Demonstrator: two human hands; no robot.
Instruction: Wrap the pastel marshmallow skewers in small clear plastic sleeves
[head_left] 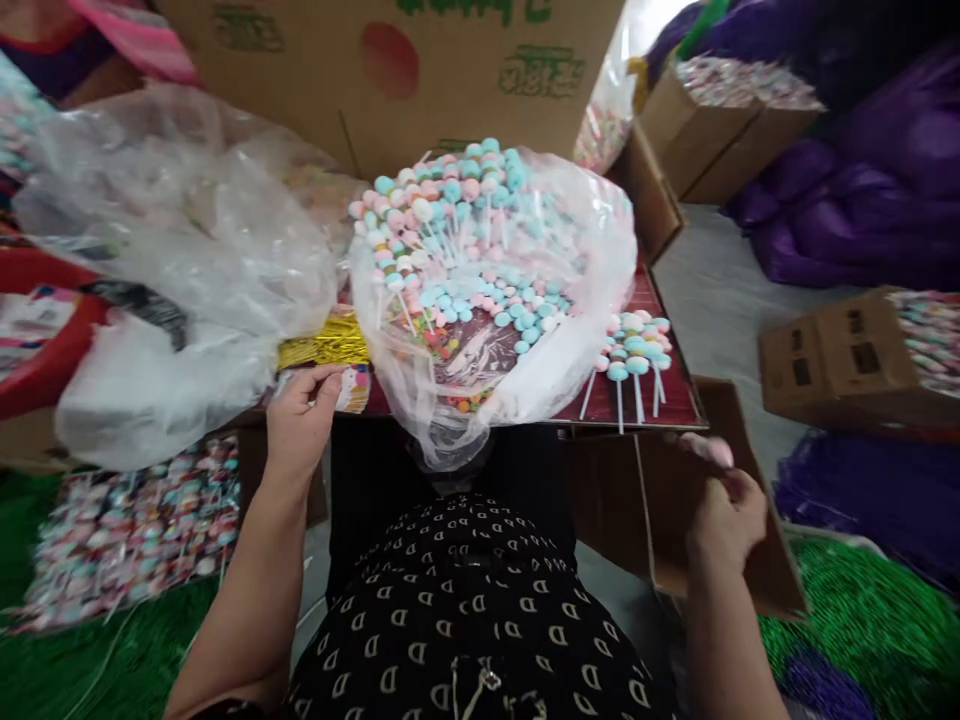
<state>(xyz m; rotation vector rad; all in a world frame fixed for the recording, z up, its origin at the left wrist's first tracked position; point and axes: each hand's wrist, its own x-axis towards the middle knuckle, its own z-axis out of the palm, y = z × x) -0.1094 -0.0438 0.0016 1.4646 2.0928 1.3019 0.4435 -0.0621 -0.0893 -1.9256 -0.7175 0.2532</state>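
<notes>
Two grips are at work: the right hand [727, 520] holds a blurred pinkish candy [718, 452] above an open box [772, 580], while the left hand [300, 410] has thumb and forefinger drawn together at some printed packets [354, 388]; whether it pinches one cannot be told. Yellow ties [326, 342] lie just behind. The work looks partway along: bare marshmallow sticks [636, 348] lie at the corner of the desk [681, 405], many more fill the clear bag [525, 390], and seemingly wrapped candies [142, 530] sit at lower left. The held candy's wrapping is unreadable, the box's bottom is partly hidden, and the bag's folds cloud its contents.
</notes>
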